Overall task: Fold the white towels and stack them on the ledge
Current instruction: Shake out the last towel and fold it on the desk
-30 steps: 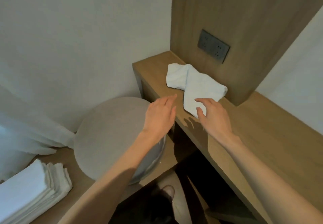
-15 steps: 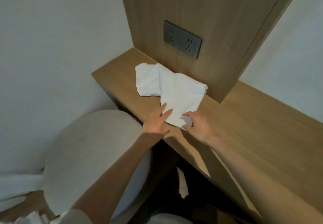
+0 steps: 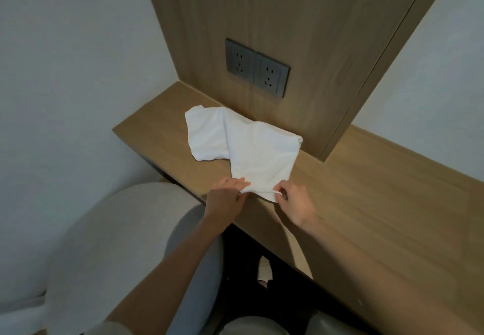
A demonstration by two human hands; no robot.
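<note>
One white towel (image 3: pixel 251 149) lies crumpled and part-folded on the wooden ledge (image 3: pixel 366 190), toward its left end. Its far edge runs along the foot of the upright wood panel (image 3: pixel 288 20), and its near corner reaches the ledge's front edge. A flap spreads out to the left, and the larger part runs down toward the person.

Both hands meet at that near corner. The left hand (image 3: pixel 225 198) comes in from the lower left; its fingers (image 3: pixel 242 180) lie over the hem with the cloth bunched against them, pinching the towel's near-left edge. The right hand (image 3: pixel 296 205) sits just beside it on the right — fingers curled, nipping the hem at the front edge of the ledge. The stretch of cloth between the two hands is gathered into a small ridge.

A dark double socket plate (image 3: pixel 258 67) is set in the panel above the towel. Below the ledge's left end stands a round grey seat (image 3: pixel 117 243), and pale walls flank the panel on either side.
</note>
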